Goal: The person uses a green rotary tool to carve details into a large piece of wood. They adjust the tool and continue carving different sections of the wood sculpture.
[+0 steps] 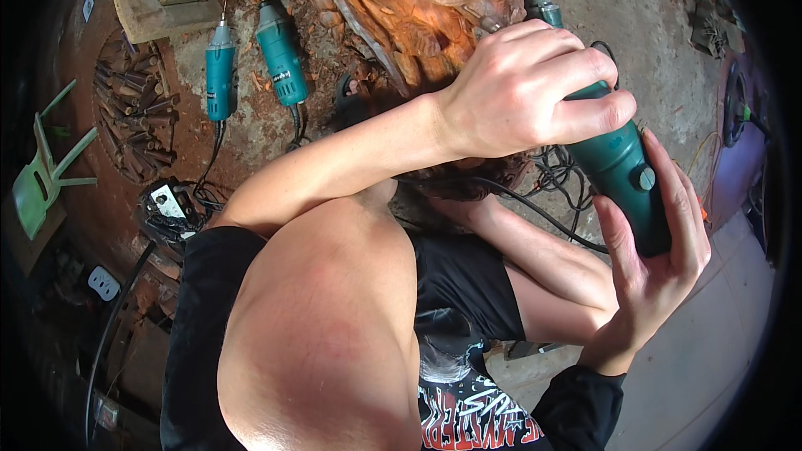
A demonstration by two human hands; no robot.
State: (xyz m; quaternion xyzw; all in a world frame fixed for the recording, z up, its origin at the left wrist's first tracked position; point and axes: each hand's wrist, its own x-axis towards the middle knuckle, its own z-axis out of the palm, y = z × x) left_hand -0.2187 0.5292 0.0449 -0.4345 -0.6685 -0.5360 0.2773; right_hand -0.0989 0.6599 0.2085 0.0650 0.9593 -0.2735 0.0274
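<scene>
Both hands hold a dark green power grinder (614,159), tilted at the right, with a round grey screw cap on its side. My left hand (522,88) reaches across from the left and wraps its fingers over the grinder's upper end, hiding that end. Lower down, my right hand (660,242) closes round the tail, thumb on one side and fingers along the other. A black cord (535,209) runs toward the tail. Behind my left hand, a smaller green grinder (545,10) with a thin bit lies partly hidden.
An orange-brown carved wood piece (426,8) stands ahead. Two teal grinders (219,75) with cords lie to its left. Further left are a pile of carving tools (134,108), a pale green chair (38,175) and a power strip (171,202). My bent knee (322,317) rises in front.
</scene>
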